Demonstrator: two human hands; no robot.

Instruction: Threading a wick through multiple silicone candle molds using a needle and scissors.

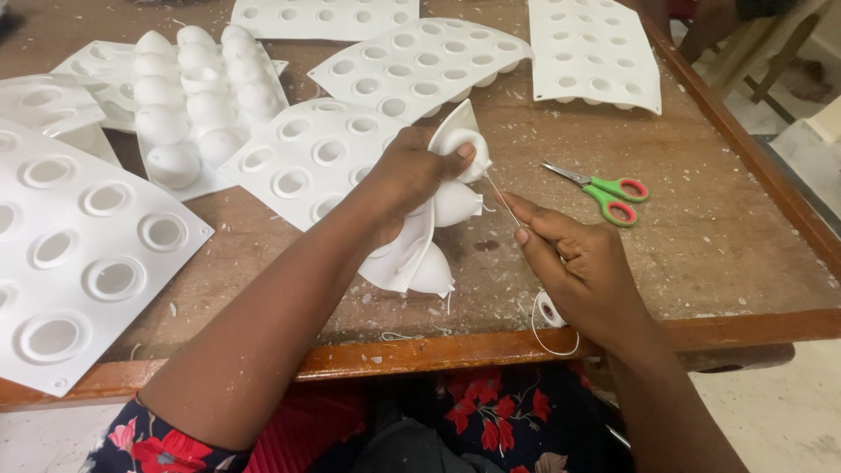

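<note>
My left hand grips a white silicone mould, folded and held on edge, thumb pressed on one of its rounded cups. My right hand pinches a thin white thread between thumb and forefinger, its tip close to the mould cup. A small spool of the same thread sits under my right palm, with a loop of it hanging over the table's front edge.
Green-handled scissors lie right of my hands. Several flat white moulds with round holes cover the wooden table: one at far left, one inverted showing domes, others at the back. Wax crumbs litter the surface.
</note>
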